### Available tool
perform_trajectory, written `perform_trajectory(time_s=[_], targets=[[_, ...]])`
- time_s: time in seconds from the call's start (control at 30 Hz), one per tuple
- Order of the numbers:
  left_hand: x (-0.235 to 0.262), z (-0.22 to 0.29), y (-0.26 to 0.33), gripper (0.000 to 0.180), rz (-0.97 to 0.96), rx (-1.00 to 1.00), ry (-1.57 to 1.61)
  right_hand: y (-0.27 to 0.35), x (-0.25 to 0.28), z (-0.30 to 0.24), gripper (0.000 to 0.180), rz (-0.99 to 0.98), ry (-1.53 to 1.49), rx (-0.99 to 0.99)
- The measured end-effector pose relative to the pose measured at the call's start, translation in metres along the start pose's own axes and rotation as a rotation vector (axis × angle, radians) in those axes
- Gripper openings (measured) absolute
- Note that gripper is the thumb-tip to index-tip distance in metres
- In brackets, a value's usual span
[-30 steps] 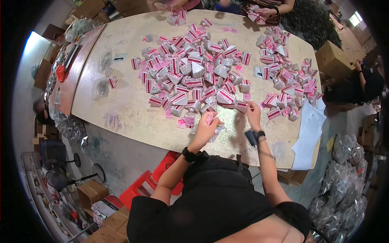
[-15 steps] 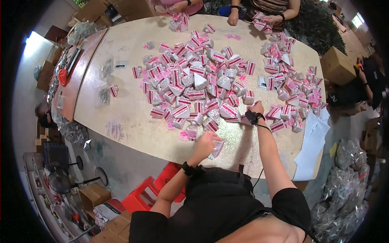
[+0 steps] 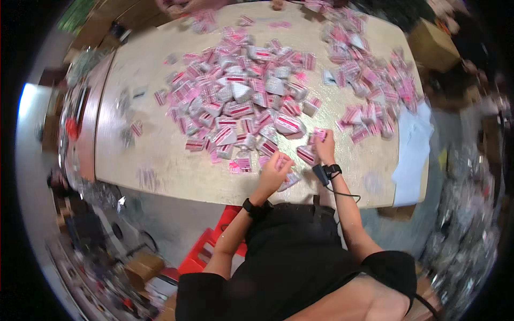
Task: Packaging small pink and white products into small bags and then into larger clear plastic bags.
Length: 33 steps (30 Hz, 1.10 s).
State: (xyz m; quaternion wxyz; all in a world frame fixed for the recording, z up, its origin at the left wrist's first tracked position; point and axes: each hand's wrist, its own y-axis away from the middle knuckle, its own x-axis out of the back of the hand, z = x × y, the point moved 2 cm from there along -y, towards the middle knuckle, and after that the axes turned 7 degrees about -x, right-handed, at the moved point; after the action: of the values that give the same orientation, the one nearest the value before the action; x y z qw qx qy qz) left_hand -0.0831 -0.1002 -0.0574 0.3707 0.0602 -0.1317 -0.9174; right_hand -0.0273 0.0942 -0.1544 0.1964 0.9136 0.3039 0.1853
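Note:
My left hand (image 3: 274, 172) is closed with its fingers curled, close to the table's near edge. Just under it lies a small clear plastic packet (image 3: 289, 181); motion blur hides what the fingers hold, if anything. A small pink printed card (image 3: 319, 133) sits in the fingers of my right hand (image 3: 325, 148). Beside that hand rests a wedge-shaped packet (image 3: 305, 154) with a dark pink stripe. Beyond both hands spreads a big pile of similar clear-wrapped wedge packets (image 3: 235, 108), mixed with pink cards.
A second heap of packets (image 3: 369, 80) covers the table's right side. White sheets (image 3: 412, 155) hang over the right edge. Red stools (image 3: 201, 254) stand below the near edge. Clear plastic wrap (image 3: 460, 214) is bunched at the right. Other people's hands appear at the far edge.
The view has shifted, so the table sits higher in the picture. My right hand has drawn back from the pile's edge with a pink card. The left hand stays near the clear packet.

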Motion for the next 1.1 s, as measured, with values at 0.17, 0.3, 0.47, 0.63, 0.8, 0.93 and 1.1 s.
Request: perform_trajectory(time_s=[0.17,0.3,0.47,0.63,0.8,0.93,1.1], targets=[[0.002,0.015,0.007,0.01,-0.021,-0.085,0.02,0.103,0.017,-0.048,0.021,-0.141,0.024,0.452],[0.001,0.03,0.009,0.012,0.121,0.01,0.02,0.097,0.026,-0.061,0.033,-0.219,0.021,0.636],[0.015,0.047,-0.006,0.034,-0.237,-0.09,0.112,0.139,0.025,-0.099,0.02,-0.237,0.172,0.762],[0.013,0.073,-0.031,0.046,-0.345,-0.082,0.036,0.144,0.009,-0.123,0.019,-0.082,0.055,0.894],[0.023,0.08,-0.069,0.057,-0.306,-0.102,0.021,0.132,0.0,-0.132,0.022,-0.141,-0.001,0.942],[0.019,0.083,-0.067,0.06,-0.18,-0.101,-0.068,0.123,-0.002,-0.137,0.022,0.095,-0.112,1.052],[0.018,0.083,-0.064,0.06,-0.174,-0.11,-0.065,0.115,-0.007,-0.141,0.022,-0.054,-0.121,0.924]])
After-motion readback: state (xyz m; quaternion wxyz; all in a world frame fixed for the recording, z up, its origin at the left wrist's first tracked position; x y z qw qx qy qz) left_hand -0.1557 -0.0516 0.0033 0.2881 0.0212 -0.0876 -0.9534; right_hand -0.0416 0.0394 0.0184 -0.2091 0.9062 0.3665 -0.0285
